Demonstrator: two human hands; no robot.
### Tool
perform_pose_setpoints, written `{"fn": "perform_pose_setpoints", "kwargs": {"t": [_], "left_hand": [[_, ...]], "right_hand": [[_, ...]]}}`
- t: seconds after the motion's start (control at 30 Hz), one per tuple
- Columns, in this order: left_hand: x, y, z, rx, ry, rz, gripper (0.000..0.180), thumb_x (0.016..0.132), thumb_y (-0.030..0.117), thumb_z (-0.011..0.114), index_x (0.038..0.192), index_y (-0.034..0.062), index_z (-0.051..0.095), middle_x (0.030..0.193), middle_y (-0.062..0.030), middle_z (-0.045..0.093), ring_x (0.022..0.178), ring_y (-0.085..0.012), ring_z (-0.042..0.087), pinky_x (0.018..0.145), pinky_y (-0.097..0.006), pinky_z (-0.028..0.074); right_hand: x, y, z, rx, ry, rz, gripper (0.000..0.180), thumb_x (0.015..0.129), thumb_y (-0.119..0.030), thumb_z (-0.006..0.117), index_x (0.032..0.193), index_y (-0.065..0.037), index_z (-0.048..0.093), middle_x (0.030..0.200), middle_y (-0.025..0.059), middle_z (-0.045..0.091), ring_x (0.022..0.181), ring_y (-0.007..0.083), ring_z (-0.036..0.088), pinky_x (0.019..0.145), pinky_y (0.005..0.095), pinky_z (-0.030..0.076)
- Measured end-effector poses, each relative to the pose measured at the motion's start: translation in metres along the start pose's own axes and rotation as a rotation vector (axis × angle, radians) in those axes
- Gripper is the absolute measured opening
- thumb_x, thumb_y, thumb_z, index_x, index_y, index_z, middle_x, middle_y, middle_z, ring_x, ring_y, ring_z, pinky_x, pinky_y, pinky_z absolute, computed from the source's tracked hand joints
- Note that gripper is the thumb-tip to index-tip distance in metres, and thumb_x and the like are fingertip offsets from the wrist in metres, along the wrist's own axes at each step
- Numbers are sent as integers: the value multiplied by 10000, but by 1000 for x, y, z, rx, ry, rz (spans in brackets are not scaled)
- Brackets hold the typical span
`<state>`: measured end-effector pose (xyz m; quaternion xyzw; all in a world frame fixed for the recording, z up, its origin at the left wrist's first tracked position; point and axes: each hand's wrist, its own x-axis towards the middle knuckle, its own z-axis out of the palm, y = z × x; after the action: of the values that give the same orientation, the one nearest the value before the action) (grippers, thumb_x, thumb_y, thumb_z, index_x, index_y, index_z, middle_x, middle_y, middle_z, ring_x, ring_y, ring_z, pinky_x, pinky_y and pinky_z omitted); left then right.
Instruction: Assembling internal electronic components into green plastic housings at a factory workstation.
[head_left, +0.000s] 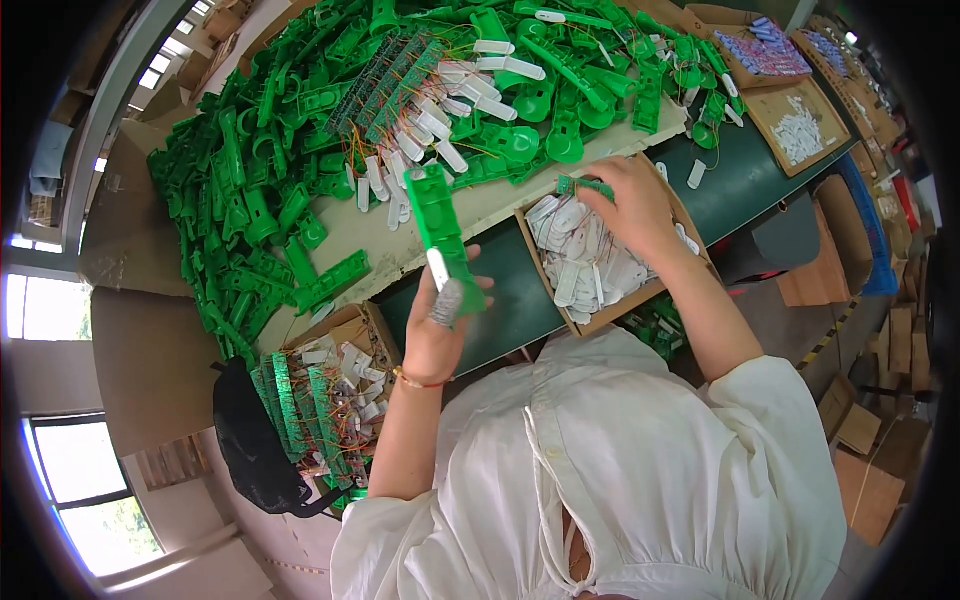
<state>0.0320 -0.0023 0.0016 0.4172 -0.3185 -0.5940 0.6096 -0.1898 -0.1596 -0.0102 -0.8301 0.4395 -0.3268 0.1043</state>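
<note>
My left hand [437,325] is closed round a long green plastic shell [430,205], which stands tilted upward. A white oblong piece [437,266] lies against the shell beside my thumb, and the thumb is wrapped in greyish tape. My right hand [628,205] is over a cardboard box [592,326] filled with white plastic pieces [580,262] and thin wires. Its bent fingers pinch a small green circuit board [584,187] at the box's far side. Part of that board is hidden by the fingers.
A large heap of green shells [300,110] covers the far bench, with wired circuit boards [395,85] on it. Another box [375,330] of boards and white pieces stands at the left. Trays of small white parts [800,130] and purple cylinders [765,50] lie far right.
</note>
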Motion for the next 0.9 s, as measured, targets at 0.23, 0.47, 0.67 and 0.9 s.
{"fn": "perform_pose_setpoints", "kwargs": {"t": [0.23,0.47,0.67,0.9], "left_hand": [[11,-1,-6,-105,-112,-134,611,785,318,607,1254,-2,384,1164,-106,492,1028,-209,509,896,-343,381],[30,6,8,219,4,-15,464,800,141,613,1196,4,414,980,-68,574,894,-163,553,772,-272,441],[41,20,44,323,11,275,506,699,6,696,1122,-12,420,937,-63,571,880,-153,561,782,-282,441],[33,19,59,512,218,378,377,709,17,700,1022,-4,491,890,-52,643,813,-110,559,773,-242,425]], "right_hand": [[-16,17,25,-281,-21,-238,315,639,-88,687,924,-36,565,1046,91,550,994,288,494,864,387,365],[-1,-17,-9,104,187,-440,398,625,-40,670,1003,-23,545,873,102,548,799,274,553,802,409,461],[-2,-43,-22,122,264,-660,432,568,-23,683,991,-26,593,890,66,533,753,227,542,683,347,479],[-6,-52,-24,36,224,-679,435,557,-39,673,986,-18,604,881,55,536,689,184,525,557,281,448]]}}
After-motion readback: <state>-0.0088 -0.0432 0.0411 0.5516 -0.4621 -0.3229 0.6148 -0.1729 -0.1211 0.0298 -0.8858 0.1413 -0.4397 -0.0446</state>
